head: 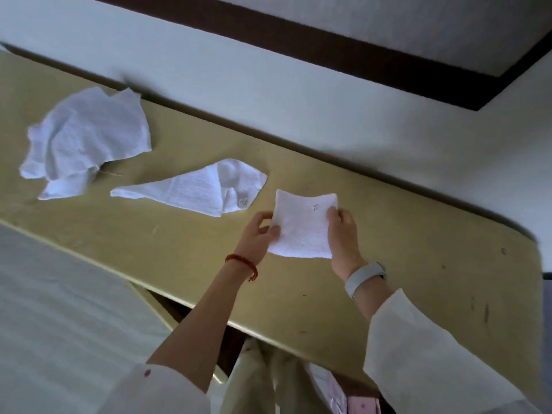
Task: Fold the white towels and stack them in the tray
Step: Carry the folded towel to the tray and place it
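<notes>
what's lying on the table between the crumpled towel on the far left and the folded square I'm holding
One towel, loosely folded into a long triangle, lies flat on the table between the crumpled towel and the folded square. The head view shows it.

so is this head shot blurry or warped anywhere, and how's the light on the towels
Head view: dim, soft light, no glare; the folded towel held by left hand and right hand is fairly sharp. Head view: the crumpled towel is softer, with a faint shadow beneath. Head view: wide-angle warp bends the table edge, and the sleeves near the bottom blur.
</notes>
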Action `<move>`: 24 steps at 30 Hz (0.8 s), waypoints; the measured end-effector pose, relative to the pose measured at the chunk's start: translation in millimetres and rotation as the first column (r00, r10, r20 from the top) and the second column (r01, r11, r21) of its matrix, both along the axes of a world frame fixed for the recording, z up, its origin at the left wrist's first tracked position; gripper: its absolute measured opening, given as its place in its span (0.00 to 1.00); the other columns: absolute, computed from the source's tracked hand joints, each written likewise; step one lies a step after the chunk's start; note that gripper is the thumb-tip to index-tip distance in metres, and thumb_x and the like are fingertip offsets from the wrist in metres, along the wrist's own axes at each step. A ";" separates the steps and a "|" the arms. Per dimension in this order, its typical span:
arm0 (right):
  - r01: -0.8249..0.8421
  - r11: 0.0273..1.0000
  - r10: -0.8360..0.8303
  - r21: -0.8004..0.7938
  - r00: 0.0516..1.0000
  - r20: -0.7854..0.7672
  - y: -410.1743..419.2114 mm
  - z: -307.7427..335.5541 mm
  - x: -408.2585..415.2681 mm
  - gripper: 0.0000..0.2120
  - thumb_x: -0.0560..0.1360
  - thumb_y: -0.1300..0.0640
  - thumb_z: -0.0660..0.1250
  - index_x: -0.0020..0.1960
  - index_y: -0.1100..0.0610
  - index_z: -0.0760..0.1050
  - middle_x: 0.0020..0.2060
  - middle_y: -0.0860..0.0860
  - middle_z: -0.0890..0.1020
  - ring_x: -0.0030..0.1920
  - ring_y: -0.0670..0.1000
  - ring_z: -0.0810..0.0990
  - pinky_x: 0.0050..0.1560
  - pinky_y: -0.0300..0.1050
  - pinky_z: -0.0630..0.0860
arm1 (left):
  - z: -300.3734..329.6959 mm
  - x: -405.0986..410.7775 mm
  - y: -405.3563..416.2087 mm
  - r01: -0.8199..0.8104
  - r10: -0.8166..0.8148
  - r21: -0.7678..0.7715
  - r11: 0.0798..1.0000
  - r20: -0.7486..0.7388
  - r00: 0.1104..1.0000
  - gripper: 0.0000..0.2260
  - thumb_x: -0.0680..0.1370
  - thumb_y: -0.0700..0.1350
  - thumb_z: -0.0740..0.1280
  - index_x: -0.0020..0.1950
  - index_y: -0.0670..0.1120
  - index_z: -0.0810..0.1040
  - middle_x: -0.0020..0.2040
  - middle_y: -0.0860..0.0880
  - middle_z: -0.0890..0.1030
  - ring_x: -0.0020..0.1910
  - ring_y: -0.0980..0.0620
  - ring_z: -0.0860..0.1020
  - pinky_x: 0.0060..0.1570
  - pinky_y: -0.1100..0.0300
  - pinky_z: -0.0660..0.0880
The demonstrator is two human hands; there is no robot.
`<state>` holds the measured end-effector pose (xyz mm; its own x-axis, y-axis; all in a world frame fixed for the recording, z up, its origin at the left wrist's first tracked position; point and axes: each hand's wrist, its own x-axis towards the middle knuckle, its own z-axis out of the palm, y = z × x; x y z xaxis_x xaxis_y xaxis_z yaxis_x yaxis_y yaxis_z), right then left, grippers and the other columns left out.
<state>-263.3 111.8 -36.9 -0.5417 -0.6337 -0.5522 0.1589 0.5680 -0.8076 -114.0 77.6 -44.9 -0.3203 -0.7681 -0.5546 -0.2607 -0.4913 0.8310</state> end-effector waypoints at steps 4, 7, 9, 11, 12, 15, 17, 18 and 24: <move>-0.519 0.822 0.355 -0.234 0.788 -0.502 -19.6 43.4 61.0 0.05 0.79 0.56 0.55 0.50 0.57 0.68 0.32 0.43 0.70 0.31 0.43 0.68 0.31 0.37 0.65 | 43.7 71.9 -2.4 -0.191 0.188 -0.024 0.981 -0.098 0.977 0.13 0.64 0.40 0.63 0.46 0.50 0.75 0.37 0.51 0.80 0.37 0.54 0.76 0.39 0.62 0.71; -0.777 0.559 0.381 -0.289 0.550 -0.743 -31.1 84.4 126.7 0.11 0.78 0.52 0.55 0.54 0.56 0.70 0.33 0.43 0.74 0.31 0.47 0.71 0.30 0.40 0.66 | 81.7 139.7 2.0 -0.362 0.347 -0.106 0.926 -0.136 0.928 0.10 0.63 0.41 0.61 0.42 0.46 0.74 0.34 0.53 0.78 0.32 0.59 0.75 0.33 0.65 0.70; -0.871 0.377 0.334 -0.315 0.445 -0.831 -35.8 116.9 179.8 0.09 0.77 0.52 0.55 0.54 0.54 0.68 0.36 0.48 0.79 0.38 0.49 0.74 0.33 0.40 0.68 | 103.2 187.4 6.2 -0.471 0.448 -0.077 0.878 -0.207 0.869 0.11 0.67 0.47 0.62 0.45 0.44 0.74 0.40 0.49 0.77 0.37 0.54 0.76 0.33 0.64 0.71; -0.921 0.239 0.273 -0.308 0.368 -0.889 -35.9 143.8 237.8 0.07 0.77 0.52 0.55 0.53 0.53 0.67 0.39 0.53 0.81 0.41 0.50 0.74 0.34 0.42 0.69 | 121.1 238.3 14.0 -0.583 0.542 -0.071 0.809 -0.292 0.788 0.19 0.74 0.54 0.61 0.56 0.41 0.75 0.49 0.45 0.80 0.45 0.50 0.79 0.38 0.63 0.75; -0.932 0.197 0.251 -0.303 0.347 -0.904 -33.6 155.8 269.7 0.07 0.77 0.53 0.55 0.53 0.53 0.67 0.40 0.54 0.81 0.41 0.51 0.74 0.33 0.43 0.68 | 131.0 266.7 20.5 -0.644 0.586 -0.113 0.756 -0.321 0.744 0.22 0.75 0.56 0.60 0.59 0.41 0.75 0.53 0.45 0.80 0.50 0.49 0.79 0.44 0.62 0.77; -0.917 0.206 0.257 -0.342 0.388 -0.885 -16.6 178.2 371.0 0.07 0.77 0.55 0.58 0.53 0.54 0.69 0.41 0.53 0.82 0.39 0.51 0.76 0.34 0.45 0.70 | 157.8 356.9 52.9 -0.732 0.737 -0.361 0.578 -0.154 0.658 0.16 0.76 0.56 0.61 0.44 0.43 0.75 0.37 0.49 0.78 0.37 0.54 0.76 0.40 0.61 0.73; -0.905 0.273 0.361 -0.327 0.412 -0.837 0.7 184.6 444.5 0.09 0.77 0.56 0.60 0.55 0.58 0.72 0.40 0.54 0.82 0.40 0.58 0.79 0.36 0.49 0.72 | 173.2 421.4 80.4 -0.702 0.835 -0.540 0.464 0.004 0.550 0.15 0.79 0.48 0.60 0.34 0.46 0.62 0.27 0.51 0.65 0.27 0.54 0.66 0.31 0.58 0.62; -0.909 0.285 0.414 -0.303 0.402 -0.817 10.9 185.5 484.2 0.09 0.77 0.57 0.61 0.55 0.59 0.72 0.39 0.54 0.81 0.40 0.60 0.79 0.36 0.49 0.71 | 179.5 456.1 97.1 -0.670 0.864 -0.600 0.438 0.076 0.498 0.16 0.80 0.47 0.59 0.35 0.47 0.59 0.27 0.49 0.65 0.28 0.49 0.68 0.31 0.56 0.60; -0.948 0.113 0.581 -0.297 0.306 -0.754 84.5 184.3 708.3 0.08 0.78 0.57 0.58 0.54 0.60 0.69 0.36 0.54 0.78 0.41 0.63 0.77 0.35 0.47 0.64 | 197.2 664.5 204.9 -0.545 0.864 -0.681 0.489 0.463 0.198 0.13 0.81 0.53 0.51 0.46 0.44 0.58 0.36 0.45 0.74 0.41 0.36 0.76 0.35 0.53 0.63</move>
